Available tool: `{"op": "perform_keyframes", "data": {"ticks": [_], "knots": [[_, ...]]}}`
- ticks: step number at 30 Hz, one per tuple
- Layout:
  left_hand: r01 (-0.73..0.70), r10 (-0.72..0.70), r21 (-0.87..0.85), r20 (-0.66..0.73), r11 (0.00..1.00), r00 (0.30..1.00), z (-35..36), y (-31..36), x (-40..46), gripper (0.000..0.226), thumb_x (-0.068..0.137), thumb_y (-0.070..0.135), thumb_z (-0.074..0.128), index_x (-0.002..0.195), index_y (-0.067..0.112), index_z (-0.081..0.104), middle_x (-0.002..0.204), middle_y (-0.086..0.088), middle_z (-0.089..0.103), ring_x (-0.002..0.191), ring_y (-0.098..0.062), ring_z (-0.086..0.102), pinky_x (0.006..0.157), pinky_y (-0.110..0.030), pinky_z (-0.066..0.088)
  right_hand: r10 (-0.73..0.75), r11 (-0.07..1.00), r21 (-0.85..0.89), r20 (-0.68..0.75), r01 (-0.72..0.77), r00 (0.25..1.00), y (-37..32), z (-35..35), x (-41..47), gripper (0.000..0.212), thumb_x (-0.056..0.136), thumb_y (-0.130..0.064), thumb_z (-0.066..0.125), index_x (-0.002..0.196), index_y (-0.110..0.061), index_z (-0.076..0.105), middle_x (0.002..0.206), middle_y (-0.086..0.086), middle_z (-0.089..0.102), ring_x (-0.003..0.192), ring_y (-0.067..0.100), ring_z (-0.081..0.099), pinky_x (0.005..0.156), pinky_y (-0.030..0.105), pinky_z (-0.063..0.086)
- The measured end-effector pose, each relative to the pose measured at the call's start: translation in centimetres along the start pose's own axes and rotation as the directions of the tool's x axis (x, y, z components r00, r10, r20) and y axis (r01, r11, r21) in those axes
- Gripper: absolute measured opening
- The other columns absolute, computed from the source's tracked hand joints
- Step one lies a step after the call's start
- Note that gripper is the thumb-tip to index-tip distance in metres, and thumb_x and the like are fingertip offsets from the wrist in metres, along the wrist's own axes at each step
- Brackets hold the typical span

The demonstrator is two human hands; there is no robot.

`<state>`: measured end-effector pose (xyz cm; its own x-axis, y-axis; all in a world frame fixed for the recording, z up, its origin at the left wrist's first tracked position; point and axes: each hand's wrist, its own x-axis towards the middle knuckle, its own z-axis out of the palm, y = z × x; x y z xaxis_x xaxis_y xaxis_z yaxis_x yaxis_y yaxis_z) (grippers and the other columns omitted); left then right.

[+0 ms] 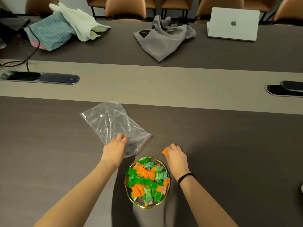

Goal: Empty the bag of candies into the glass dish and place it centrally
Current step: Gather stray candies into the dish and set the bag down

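A glass dish with a gold rim [142,205] sits on the dark table close to me, filled with several green and orange wrapped candies [146,179]. A clear plastic bag [109,122] lies flat on the table beyond and left of the dish, with no candies visible inside. My left hand [115,149] rests on the bag's near end, fingers on the plastic. My right hand [176,155] is just right of the dish's far edge, its fingertips pinching one orange candy [164,151] above the table.
A beige strip with cable hatches [41,77] [285,90] runs across the table's middle. Farther back lie a grey cloth bag [164,38], a white laptop [232,24], folded cloths [60,27] and a black cable [27,59]. Brown chairs line the far side.
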<state>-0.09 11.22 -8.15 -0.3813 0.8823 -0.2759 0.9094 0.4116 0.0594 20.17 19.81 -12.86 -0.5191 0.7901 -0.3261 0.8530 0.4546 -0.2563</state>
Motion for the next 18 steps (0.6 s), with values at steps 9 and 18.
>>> {"op": "perform_keyframes", "data": {"ticks": [9, 18], "knots": [[0.11, -0.128, 0.165, 0.108, 0.98, 0.986, 1.1, -2.7, -0.2, 0.049, 0.089, 0.001, 0.045, 0.134, 0.018, 0.04, 0.127, -0.007, 0.042, 0.118, -0.027, 0.046, 0.079, -0.036, 0.052, -0.115, 0.869, 0.463, -0.154, 0.175, 0.981, -2.9, -0.9, -2.6, 0.025, 0.08, -0.033, 0.059, 0.105, -0.031, 0.064, 0.103, -0.008, 0.065, 0.096, 0.013, 0.059, 0.082, 0.032, 0.048], [0.342, -0.352, 0.088, 0.133, 0.936, 0.927, 1.4, -5.3, -3.7, 0.046, 0.086, 0.026, 0.049, 0.13, 0.016, 0.042, 0.131, -0.007, 0.045, 0.125, -0.026, 0.041, 0.097, -0.039, 0.038, -0.028, 0.78, 0.598, -0.259, 0.183, 0.966, -2.5, 0.9, -5.1, 0.022, 0.083, -0.037, 0.053, 0.096, -0.029, 0.069, 0.094, -0.019, 0.062, 0.09, 0.008, 0.056, 0.081, 0.024, 0.043]]}}
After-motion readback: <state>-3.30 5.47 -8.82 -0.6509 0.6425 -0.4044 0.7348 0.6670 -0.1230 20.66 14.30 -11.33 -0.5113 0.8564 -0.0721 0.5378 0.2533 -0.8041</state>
